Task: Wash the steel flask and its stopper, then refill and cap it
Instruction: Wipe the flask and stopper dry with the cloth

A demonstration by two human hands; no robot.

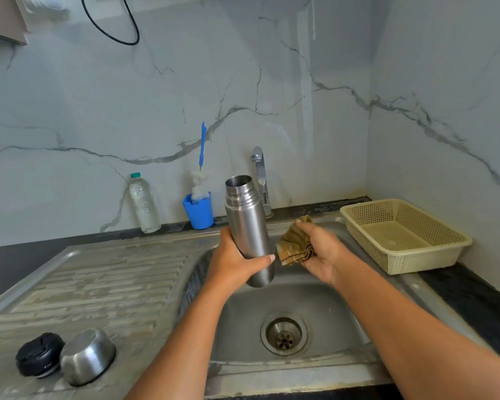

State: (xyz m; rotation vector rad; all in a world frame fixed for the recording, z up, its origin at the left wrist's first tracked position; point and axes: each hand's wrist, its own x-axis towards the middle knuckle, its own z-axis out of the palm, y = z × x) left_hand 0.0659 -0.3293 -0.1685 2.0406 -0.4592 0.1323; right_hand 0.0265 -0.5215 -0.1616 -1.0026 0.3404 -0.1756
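The steel flask [247, 223] is upright and uncapped above the sink basin [286, 307]. My left hand [234, 262] grips its lower body. Just to the right of the flask, my right hand [319, 251] holds a bunched brown striped cloth [293, 245], which is close to the flask's side. The black stopper [39, 355] lies on the draining board [107, 284] at the near left, and beside it the steel cup lid [87, 355] rests upside down.
A tap [261, 177] stands behind the flask, with no water running. A blue holder [199, 210] with a bottle brush [201, 168] and a plastic water bottle [143, 203] stand at the back wall. A beige basket [404, 235] sits at the right.
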